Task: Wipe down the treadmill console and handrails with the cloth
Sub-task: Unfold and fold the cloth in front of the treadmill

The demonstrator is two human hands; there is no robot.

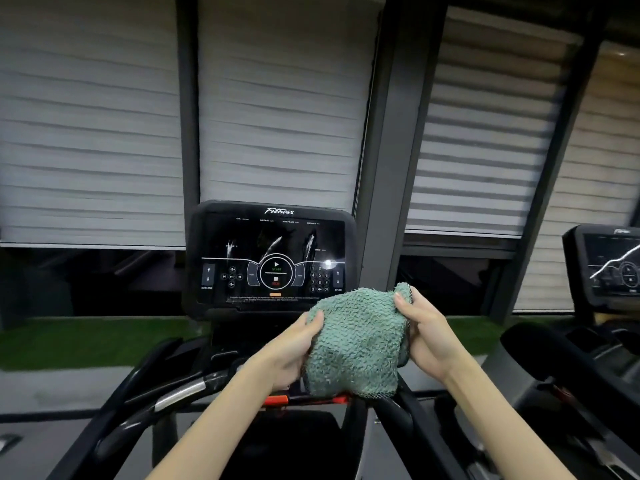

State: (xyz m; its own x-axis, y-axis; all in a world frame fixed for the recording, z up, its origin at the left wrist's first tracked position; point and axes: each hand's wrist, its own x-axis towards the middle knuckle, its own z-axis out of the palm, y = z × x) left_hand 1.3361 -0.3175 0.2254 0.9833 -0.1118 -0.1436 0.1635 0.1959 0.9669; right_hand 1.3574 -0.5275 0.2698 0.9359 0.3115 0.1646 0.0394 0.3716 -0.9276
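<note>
A green fluffy cloth hangs between both hands in front of the treadmill, just below and right of the black console. My left hand grips its left edge, thumb on top. My right hand pinches its upper right corner. The console screen is dark with a start/stop ring, a number pad and some smears. The left handrail, black with a silver sensor strip, slopes toward me. The right handrail is mostly hidden behind the cloth and my right forearm.
A second treadmill with its console stands close on the right. An orange safety clip sits under the console. Windows with closed grey blinds fill the wall ahead, and a green turf strip runs below them.
</note>
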